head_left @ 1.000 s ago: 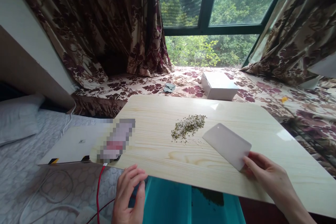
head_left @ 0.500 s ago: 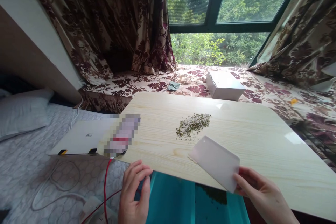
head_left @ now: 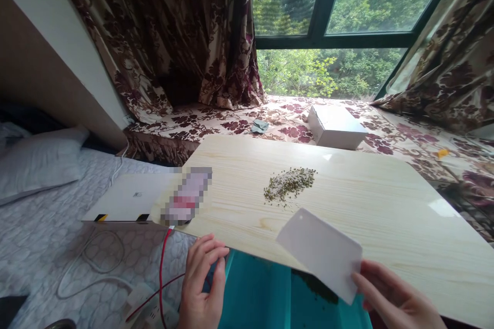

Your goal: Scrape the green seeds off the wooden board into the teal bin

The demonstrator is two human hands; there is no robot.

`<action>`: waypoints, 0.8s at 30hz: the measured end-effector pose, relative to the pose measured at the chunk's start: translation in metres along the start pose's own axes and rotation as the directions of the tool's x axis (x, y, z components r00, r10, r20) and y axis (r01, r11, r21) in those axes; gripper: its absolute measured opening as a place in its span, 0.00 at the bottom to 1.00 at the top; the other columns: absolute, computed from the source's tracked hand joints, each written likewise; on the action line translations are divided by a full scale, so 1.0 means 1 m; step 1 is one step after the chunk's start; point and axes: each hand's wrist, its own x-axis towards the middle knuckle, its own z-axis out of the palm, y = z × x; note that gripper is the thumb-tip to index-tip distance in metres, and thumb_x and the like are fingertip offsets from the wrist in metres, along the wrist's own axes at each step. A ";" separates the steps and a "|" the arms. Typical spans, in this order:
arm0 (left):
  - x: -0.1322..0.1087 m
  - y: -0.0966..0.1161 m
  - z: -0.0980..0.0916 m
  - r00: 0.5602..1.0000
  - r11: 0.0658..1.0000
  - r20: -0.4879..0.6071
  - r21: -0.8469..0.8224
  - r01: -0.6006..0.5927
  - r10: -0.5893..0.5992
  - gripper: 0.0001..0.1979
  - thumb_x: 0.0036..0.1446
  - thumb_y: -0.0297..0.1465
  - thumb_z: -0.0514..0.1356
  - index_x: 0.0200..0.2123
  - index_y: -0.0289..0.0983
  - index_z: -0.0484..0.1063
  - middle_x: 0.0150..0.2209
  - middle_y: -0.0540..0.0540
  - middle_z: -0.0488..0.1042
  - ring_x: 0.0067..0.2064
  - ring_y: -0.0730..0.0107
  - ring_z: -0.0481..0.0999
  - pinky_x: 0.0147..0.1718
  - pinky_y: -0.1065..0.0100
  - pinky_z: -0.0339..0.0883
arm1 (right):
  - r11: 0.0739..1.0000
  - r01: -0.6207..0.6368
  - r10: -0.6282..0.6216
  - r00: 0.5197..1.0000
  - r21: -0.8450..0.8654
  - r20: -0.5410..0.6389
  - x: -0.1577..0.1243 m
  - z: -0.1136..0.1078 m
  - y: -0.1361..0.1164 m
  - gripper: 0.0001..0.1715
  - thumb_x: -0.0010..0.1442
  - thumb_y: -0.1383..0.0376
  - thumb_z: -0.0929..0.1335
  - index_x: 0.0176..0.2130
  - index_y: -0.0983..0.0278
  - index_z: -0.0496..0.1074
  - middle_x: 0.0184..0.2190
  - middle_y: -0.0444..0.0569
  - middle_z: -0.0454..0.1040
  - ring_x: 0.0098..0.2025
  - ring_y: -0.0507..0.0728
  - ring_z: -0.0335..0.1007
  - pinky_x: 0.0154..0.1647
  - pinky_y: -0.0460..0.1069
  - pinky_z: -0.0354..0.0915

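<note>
My right hand [head_left: 397, 293] pinches the lower right corner of a flat white scraper [head_left: 320, 252], which is tilted over the table's front edge. My left hand [head_left: 204, 282] is at the front edge of the pale wooden table [head_left: 231, 195], fingers apart and bent, holding nothing. Beyond the scraper, a loose pile of small green beans mixed with white grains [head_left: 289, 185] lies on the tabletop. Below the front edge is a teal divided container [head_left: 254, 288], with dark green beans [head_left: 316, 288] in its right compartment, partly hidden by the scraper.
A blurred phone-like object [head_left: 187, 198] with a red cable [head_left: 162, 272] lies on the table's left end. Beside it is a white box [head_left: 127, 195] on the bed. Another white box [head_left: 339, 131] and a small green cloth [head_left: 260, 126] rest on the window ledge.
The scraper and my right hand have moved slightly nearer to me, off the thin white streak at the scraper's left edge. The whole view has shifted a little.
</note>
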 end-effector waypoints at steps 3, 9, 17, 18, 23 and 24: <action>0.000 -0.001 0.001 1.000 1.000 -0.008 0.006 0.000 0.000 0.09 0.61 0.25 0.54 0.40 0.43 0.71 0.41 0.46 0.72 0.51 0.59 0.69 0.49 0.58 0.65 | 1.000 0.022 -0.019 0.981 0.016 -0.194 0.021 -0.015 -0.010 0.15 0.36 0.56 0.74 0.27 0.60 0.77 0.26 0.47 0.81 0.22 0.58 0.74 0.23 0.48 0.73; 0.001 -0.002 0.003 1.000 1.000 0.007 -0.004 0.002 -0.002 0.09 0.61 0.25 0.54 0.40 0.42 0.71 0.41 0.47 0.72 0.51 0.60 0.69 0.50 0.59 0.64 | 1.000 0.024 -0.029 0.950 -0.019 -0.312 0.054 -0.021 -0.005 0.14 0.36 0.57 0.73 0.27 0.60 0.76 0.23 0.45 0.79 0.20 0.58 0.73 0.22 0.49 0.72; 0.002 -0.004 0.003 1.000 1.000 0.010 0.001 -0.008 0.008 0.10 0.61 0.23 0.54 0.41 0.42 0.70 0.42 0.47 0.71 0.51 0.61 0.68 0.50 0.60 0.63 | 1.000 -0.030 0.029 0.984 -0.001 -0.176 0.055 -0.009 0.002 0.17 0.39 0.56 0.73 0.31 0.62 0.77 0.28 0.47 0.81 0.28 0.59 0.77 0.26 0.47 0.74; 0.002 -0.004 0.004 1.000 1.000 0.012 -0.001 -0.006 0.006 0.10 0.61 0.23 0.54 0.41 0.42 0.70 0.42 0.47 0.71 0.52 0.60 0.68 0.50 0.60 0.63 | 1.000 -0.020 0.019 0.984 -0.004 -0.176 0.053 -0.006 0.002 0.17 0.40 0.56 0.73 0.31 0.62 0.77 0.28 0.48 0.81 0.28 0.59 0.77 0.26 0.47 0.74; 0.002 -0.003 0.006 1.000 1.000 0.008 -0.020 -0.001 0.001 0.10 0.61 0.23 0.53 0.40 0.42 0.70 0.41 0.47 0.71 0.52 0.61 0.68 0.50 0.61 0.63 | 1.000 0.003 -0.005 0.997 -0.028 -0.071 0.040 0.004 0.006 0.18 0.42 0.54 0.72 0.32 0.62 0.77 0.27 0.49 0.80 0.29 0.60 0.77 0.24 0.46 0.73; 0.002 -0.003 0.006 1.000 1.000 0.009 -0.022 -0.002 0.002 0.10 0.61 0.23 0.53 0.40 0.42 0.70 0.41 0.47 0.71 0.52 0.61 0.68 0.50 0.61 0.63 | 1.000 0.002 -0.003 0.999 -0.025 -0.042 0.038 0.005 0.007 0.18 0.43 0.54 0.72 0.32 0.62 0.78 0.27 0.49 0.80 0.29 0.60 0.77 0.23 0.46 0.73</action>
